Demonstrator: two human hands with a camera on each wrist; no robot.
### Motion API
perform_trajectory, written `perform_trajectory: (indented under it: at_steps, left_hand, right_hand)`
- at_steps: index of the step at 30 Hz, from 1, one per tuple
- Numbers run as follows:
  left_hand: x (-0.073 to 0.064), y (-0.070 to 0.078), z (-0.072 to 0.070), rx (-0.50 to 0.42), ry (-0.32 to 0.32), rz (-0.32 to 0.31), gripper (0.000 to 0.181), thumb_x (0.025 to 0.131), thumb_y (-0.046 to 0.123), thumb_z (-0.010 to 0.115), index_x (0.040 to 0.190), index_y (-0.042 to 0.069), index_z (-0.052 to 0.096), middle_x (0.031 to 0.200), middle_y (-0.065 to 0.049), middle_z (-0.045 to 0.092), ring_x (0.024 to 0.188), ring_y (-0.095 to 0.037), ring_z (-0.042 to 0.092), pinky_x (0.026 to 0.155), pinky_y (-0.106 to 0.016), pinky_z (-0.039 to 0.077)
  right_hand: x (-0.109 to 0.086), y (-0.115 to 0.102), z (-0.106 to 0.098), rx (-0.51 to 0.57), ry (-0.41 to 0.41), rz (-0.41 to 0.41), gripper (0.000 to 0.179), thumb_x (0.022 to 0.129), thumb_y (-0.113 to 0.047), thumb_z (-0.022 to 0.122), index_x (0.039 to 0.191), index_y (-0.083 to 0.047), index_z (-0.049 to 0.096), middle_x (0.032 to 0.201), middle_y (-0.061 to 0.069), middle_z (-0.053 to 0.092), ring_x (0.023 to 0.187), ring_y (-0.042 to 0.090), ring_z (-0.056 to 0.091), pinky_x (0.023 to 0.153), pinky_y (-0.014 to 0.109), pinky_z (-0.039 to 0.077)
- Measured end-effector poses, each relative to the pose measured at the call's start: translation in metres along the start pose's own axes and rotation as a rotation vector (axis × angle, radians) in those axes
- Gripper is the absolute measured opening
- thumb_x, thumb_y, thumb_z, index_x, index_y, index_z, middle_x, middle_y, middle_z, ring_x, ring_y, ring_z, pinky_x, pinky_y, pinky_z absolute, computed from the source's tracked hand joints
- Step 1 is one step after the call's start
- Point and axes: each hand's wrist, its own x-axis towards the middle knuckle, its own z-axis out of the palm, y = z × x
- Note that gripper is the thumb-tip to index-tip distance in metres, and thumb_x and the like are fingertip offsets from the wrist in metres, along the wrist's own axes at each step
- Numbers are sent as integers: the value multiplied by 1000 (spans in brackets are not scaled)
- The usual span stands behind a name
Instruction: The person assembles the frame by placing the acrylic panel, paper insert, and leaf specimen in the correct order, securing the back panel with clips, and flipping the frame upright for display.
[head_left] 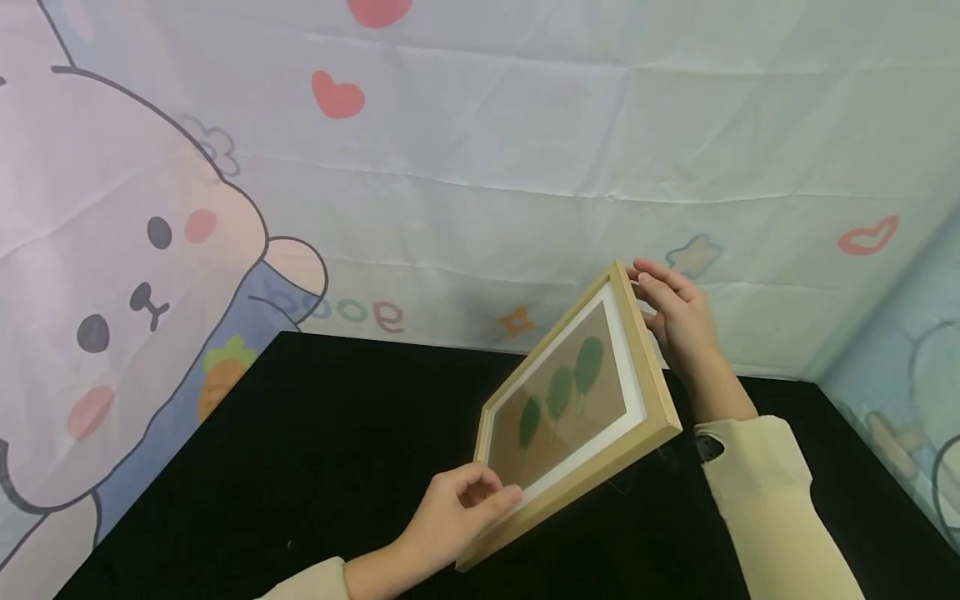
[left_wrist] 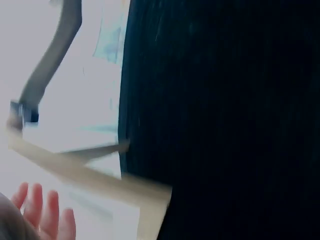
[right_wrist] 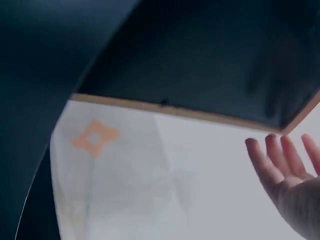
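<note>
Tilted over the black tabletop is a picture frame (head_left: 660,400) of pale wood, with a white mat and three green leaf shapes on brown. My left hand (head_left: 450,508) holds it at the near left side, thumb over the front border, while the other fingertips are partly hidden. Blurred fingers of that hand show before the frame (left_wrist: 95,182) in the left wrist view. At the upper right side, fairly straight fingers of my right hand (head_left: 678,325) touch the frame's edge. The right wrist view shows these fingers right at a corner, beside the dark back panel (right_wrist: 200,70).
The black tabletop (head_left: 360,433) spreads under both hands. Behind it hangs a pale printed cloth (head_left: 480,150) with hearts, stars and a large cartoon animal (head_left: 127,300); it turns a corner on the right. Cream sleeves (head_left: 772,500) cover the forearms.
</note>
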Motion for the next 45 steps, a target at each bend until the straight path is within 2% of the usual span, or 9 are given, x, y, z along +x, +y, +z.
perform_trajectory:
  at_steps: [4, 8, 11, 16, 22, 27, 33, 38, 45]
  left_hand:
    - [25, -3, -15, -80, -76, -51, 29, 98, 29, 55, 96, 2, 64, 81, -4, 60, 75, -14, 57, 72, -30, 51]
    - [55, -7, -27, -98, -100, -97, 37, 100, 32, 51, 101, -3, 61, 87, -10, 60, 79, -18, 58, 78, -38, 51]
    - [78, -13, -33, -61, -67, -73, 39, 101, 33, 50, 102, -4, 62, 90, -17, 61, 79, -19, 58, 77, -37, 51]
    - [114, -25, -37, -9, 48, -15, 36, 100, 33, 52, 105, -1, 64, 98, -21, 63, 91, -36, 61, 78, -40, 52]
    - [147, -35, -40, -28, 145, -64, 41, 100, 39, 50, 114, 3, 63, 109, -15, 62, 103, -35, 59, 94, -50, 45]
    - [164, -36, -37, 4, 48, -149, 51, 100, 47, 45, 130, 7, 57, 121, -13, 60, 113, -30, 56, 101, -49, 41]
    - [175, -38, -28, 46, -77, -210, 58, 100, 52, 41, 139, 10, 51, 132, -11, 55, 122, -29, 52, 105, -49, 37]
    - [175, -38, -25, 52, -115, -238, 61, 98, 55, 42, 141, 12, 49, 143, -10, 47, 130, -30, 45, 107, -50, 35]
    - [176, -40, -22, 65, -148, -242, 64, 96, 57, 44, 141, 12, 50, 148, -9, 42, 137, -31, 38, 109, -52, 32]
  right_hand:
    - [-29, -14, -2, -51, 52, -46, 18, 98, -21, 56, 115, -15, 59, 110, -1, 63, 98, 10, 64, 78, 22, 54]
    - [-59, -25, 0, -3, 79, -70, 24, 98, -21, 56, 120, -10, 58, 112, 2, 63, 101, 12, 65, 80, 24, 55]
    - [-81, -30, 4, 29, 92, -92, 26, 99, -19, 54, 121, -7, 58, 114, 4, 63, 103, 14, 66, 81, 26, 55]
    - [-113, -30, 16, 26, 133, -126, 29, 101, -17, 50, 125, -4, 57, 119, 7, 61, 106, 16, 64, 81, 26, 55]
    - [-142, -24, 31, -1, 140, -94, 34, 104, -19, 41, 133, -3, 49, 130, 12, 50, 115, 20, 55, 83, 26, 54]
    - [-161, -15, 38, -31, 154, -100, 39, 107, -19, 32, 141, -2, 39, 140, 17, 39, 123, 28, 45, 91, 31, 52]
    - [-173, 1, 45, -45, 152, -260, 40, 103, 0, 33, 143, -1, 38, 138, 13, 44, 125, 22, 48, 91, 29, 51]
    - [-176, 2, 54, -97, 105, -381, 48, 97, 12, 38, 144, 0, 37, 134, 11, 49, 120, 17, 54, 90, 25, 51]
    - [-173, 2, 60, -75, 93, -431, 56, 91, 19, 47, 143, 3, 36, 136, 14, 45, 121, 23, 50, 91, 27, 50]
